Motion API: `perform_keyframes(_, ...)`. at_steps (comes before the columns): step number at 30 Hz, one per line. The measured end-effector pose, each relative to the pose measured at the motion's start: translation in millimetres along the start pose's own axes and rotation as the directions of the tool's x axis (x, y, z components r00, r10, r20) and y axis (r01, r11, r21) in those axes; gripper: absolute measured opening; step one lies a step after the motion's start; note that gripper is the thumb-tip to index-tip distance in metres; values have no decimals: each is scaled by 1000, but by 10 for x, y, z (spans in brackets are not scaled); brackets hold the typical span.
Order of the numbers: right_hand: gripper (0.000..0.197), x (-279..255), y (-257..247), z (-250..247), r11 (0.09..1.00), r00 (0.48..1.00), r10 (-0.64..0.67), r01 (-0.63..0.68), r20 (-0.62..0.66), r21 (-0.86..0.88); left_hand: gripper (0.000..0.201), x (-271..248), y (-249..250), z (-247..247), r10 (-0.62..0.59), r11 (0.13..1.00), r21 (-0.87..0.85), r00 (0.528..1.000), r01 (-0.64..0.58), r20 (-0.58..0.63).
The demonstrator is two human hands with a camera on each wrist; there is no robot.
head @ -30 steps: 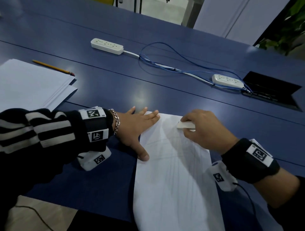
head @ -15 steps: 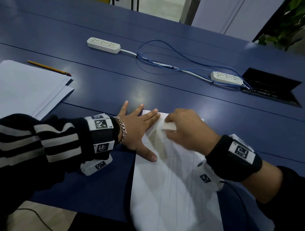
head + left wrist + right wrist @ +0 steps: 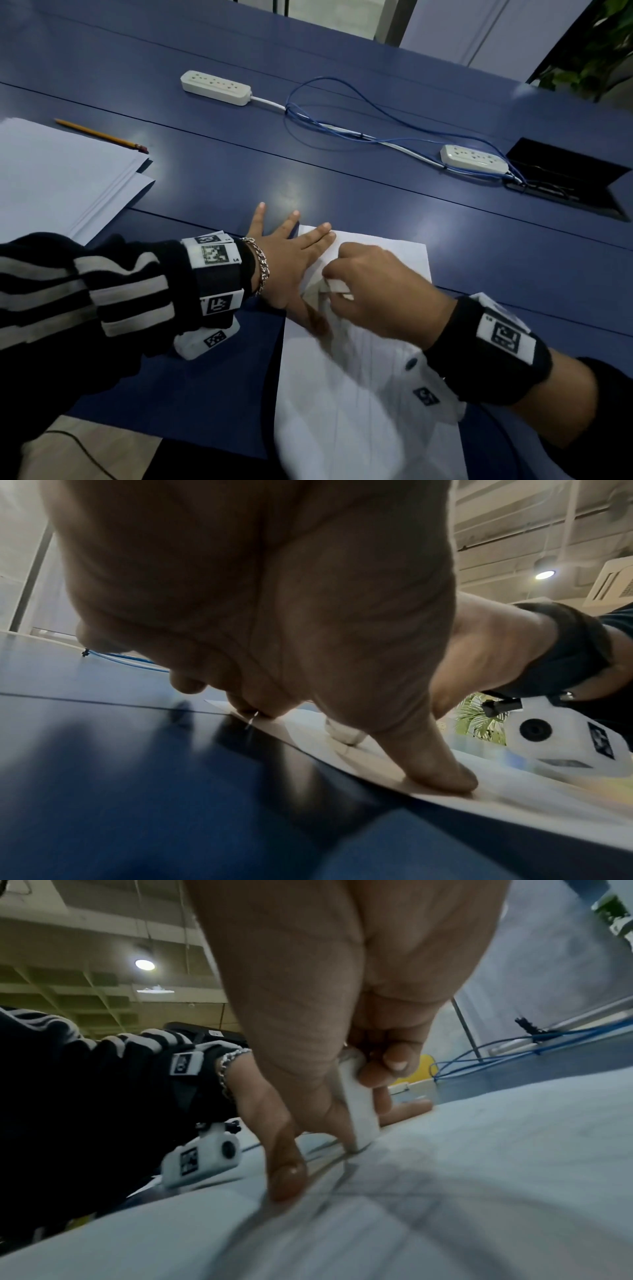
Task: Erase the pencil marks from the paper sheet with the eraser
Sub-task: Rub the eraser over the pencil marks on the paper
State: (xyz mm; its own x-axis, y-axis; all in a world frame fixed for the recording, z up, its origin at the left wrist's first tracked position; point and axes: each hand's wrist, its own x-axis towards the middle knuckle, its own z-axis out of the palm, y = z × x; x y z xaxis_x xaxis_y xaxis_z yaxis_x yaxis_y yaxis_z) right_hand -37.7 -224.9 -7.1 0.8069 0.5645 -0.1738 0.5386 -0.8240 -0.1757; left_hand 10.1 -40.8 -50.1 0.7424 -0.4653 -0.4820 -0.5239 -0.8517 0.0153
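A white paper sheet [image 3: 370, 404] with faint pencil lines lies on the blue table [image 3: 342, 192] in front of me. My left hand [image 3: 291, 260] lies flat with straight fingers on the sheet's upper left corner, its thumb [image 3: 435, 767] pressing the left edge. My right hand [image 3: 373, 291] pinches a white eraser [image 3: 337, 286] between thumb and fingers. In the right wrist view the eraser [image 3: 359, 1107] stands on end with its lower edge on the paper [image 3: 445, 1191], close to the left thumb. The left wrist view shows the eraser [image 3: 344, 731] just beyond that thumb.
A stack of white paper [image 3: 58, 174] sits at the left with a yellow pencil [image 3: 102, 136] at its far edge. Two white power strips [image 3: 215, 87] [image 3: 474, 158] joined by blue cable [image 3: 359, 116] lie across the far table. An open black cable hatch [image 3: 565, 185] is at right.
My right hand has slid the eraser leftward and toward me across the sheet's top, from the right part to beside the left hand. The left hand stayed pressed on the paper.
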Motion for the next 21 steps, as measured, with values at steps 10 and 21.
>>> perform_keyframes(10,14,-25,-118,59,1000,998,-11,11,-62,9,143,1,17,-23,-23,999,35,1000,23,9)
perform_keyframes(21,25,52,302,-44,994,990,107,-109,-88,-16,154,-41,-8,-25,9,999,-34,1000,-9,3)
